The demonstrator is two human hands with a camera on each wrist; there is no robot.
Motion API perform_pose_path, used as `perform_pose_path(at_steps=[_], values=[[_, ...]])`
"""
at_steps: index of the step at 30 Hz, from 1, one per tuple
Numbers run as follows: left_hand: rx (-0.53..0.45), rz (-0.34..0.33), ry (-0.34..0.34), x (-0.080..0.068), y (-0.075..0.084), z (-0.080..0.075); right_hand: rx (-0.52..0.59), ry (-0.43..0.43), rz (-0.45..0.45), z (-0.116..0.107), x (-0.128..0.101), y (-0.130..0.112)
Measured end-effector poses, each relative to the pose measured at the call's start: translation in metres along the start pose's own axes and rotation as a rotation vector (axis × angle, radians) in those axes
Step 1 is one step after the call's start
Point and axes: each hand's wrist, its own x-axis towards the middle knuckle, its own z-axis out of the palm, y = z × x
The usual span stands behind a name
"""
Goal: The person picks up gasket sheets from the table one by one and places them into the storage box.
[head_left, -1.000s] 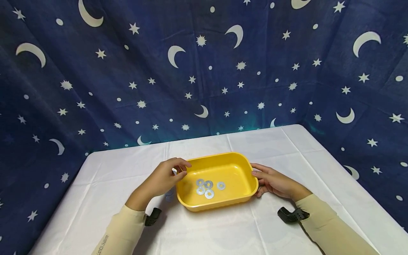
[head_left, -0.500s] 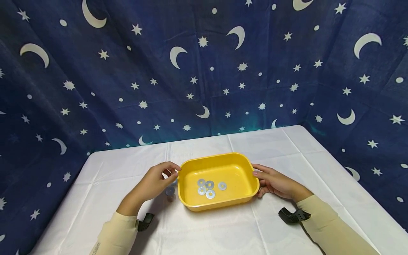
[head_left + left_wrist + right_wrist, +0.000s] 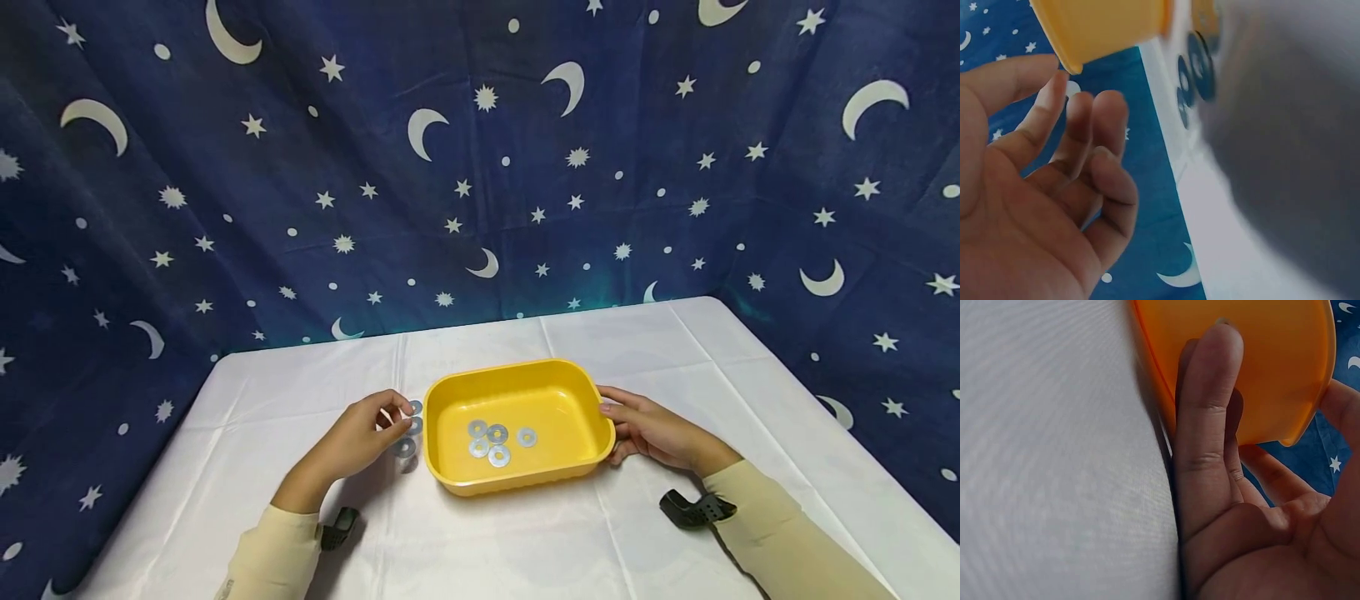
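Note:
A yellow plastic tray [image 3: 577,392] sits mid-table with several metal washers [image 3: 495,442] lying on its floor. My right hand [image 3: 611,429] holds the tray's right end, thumb over the rim and fingers [image 3: 1207,412] flat against the outer wall [image 3: 1272,350]. My left hand [image 3: 393,421] hovers just left of the tray, fingers loosely curled and holding nothing. Beside its fingertips, a few loose washers [image 3: 408,429] lie on the cloth. In the left wrist view the hand [image 3: 1079,106] sits under the tray's rim [image 3: 1104,25], with the table washers [image 3: 1197,62] beyond.
The table is covered by a white cloth [image 3: 525,542]. A dark blue backdrop [image 3: 480,167] with moons and stars closes in the back and both sides. Black wrist mounts [image 3: 686,508] [image 3: 337,527] sit on both forearms.
My left hand has left the tray's left rim and drawn back left and down to the loose washers on the cloth. The right hand keeps its hold on the tray.

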Motion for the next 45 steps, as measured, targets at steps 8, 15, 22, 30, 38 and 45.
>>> perform_pose_path(at_steps=[8, 15, 22, 30, 38, 45], values=[[0.016, -0.017, -0.092, 0.0, -0.016, 0.0, 0.0, -0.005, -0.009, -0.002, -0.002, 0.0], [0.028, -0.034, -0.152, 0.0, -0.024, 0.003, 0.003, -0.006, -0.008, -0.003, -0.004, 0.0], [0.061, -0.103, -0.158, -0.001, -0.024, 0.006, 0.008, -0.019, -0.018, -0.002, -0.004, 0.0], [0.09, -0.126, -0.15, -0.003, -0.024, 0.008, 0.005, -0.009, -0.014, -0.001, -0.003, 0.0], [0.093, -0.136, -0.141, -0.003, -0.026, 0.01, 0.005, -0.002, -0.003, -0.001, -0.001, 0.001], [0.086, -0.132, -0.133, -0.003, -0.028, 0.011, 0.007, 0.006, 0.002, 0.0, -0.001, 0.001]])
